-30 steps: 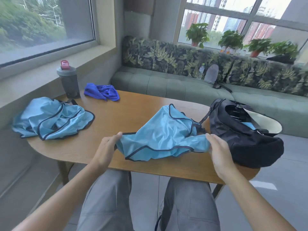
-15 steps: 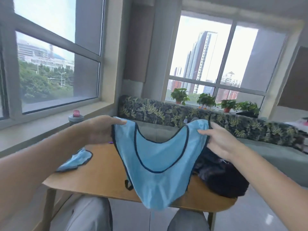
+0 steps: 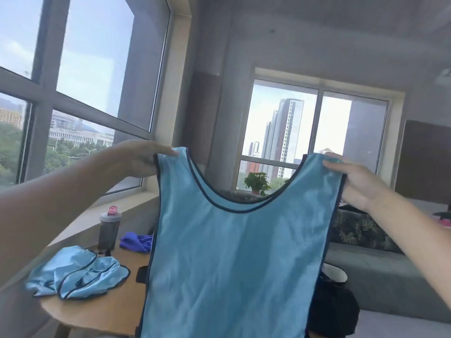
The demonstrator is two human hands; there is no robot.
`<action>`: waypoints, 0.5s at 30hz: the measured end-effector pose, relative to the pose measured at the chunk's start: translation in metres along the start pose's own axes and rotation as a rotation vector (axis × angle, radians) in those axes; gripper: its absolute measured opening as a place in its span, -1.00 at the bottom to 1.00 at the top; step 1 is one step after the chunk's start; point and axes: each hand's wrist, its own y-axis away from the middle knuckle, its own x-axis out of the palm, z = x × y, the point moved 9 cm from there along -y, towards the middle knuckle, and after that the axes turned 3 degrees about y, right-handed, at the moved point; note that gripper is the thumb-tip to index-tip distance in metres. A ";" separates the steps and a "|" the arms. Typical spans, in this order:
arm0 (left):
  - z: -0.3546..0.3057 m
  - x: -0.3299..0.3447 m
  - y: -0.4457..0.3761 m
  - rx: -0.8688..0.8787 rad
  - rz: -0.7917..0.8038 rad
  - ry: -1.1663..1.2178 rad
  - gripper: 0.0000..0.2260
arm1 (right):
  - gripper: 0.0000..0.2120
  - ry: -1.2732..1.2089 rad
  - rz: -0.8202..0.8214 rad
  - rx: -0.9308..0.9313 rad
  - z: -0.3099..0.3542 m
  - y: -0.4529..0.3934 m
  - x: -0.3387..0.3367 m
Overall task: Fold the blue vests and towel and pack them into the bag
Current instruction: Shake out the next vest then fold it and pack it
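Vest (image 3: 234,264) pinched at both shoulders by left hand (image 3: 136,158) and right hand (image 3: 353,181), bag (image 3: 334,308) mostly hidden behind it

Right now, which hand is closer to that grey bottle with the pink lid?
Left. The left hand holds the vest above the bottle; the right hand holds it across the vest.

The blue vest (image 3: 234,259) I'm holding up runs off the bottom edge, so I can't see its hem, and it hides the middle of the desk (image 3: 102,311) and most of the black bag (image 3: 334,306). The purple towel (image 3: 136,241) is partly tucked behind the vest's edge. My left hand (image 3: 139,158) is blurred and its fingertips are hidden behind the strap, as are my right hand's (image 3: 358,182).
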 end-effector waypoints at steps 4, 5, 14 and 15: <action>-0.007 -0.009 -0.002 0.013 -0.049 -0.045 -0.92 | -0.57 0.028 -0.019 -0.005 0.013 0.006 -0.018; -0.007 -0.011 -0.004 0.014 -0.053 -0.074 -0.87 | -0.52 0.040 -0.022 -0.004 0.014 0.006 -0.022; -0.041 -0.026 0.008 0.230 -0.327 -0.205 -0.68 | -0.21 0.182 -0.018 0.010 0.023 0.009 -0.047; -0.043 -0.029 0.009 0.225 -0.348 -0.220 -0.66 | -0.15 0.204 -0.026 0.015 0.023 0.009 -0.049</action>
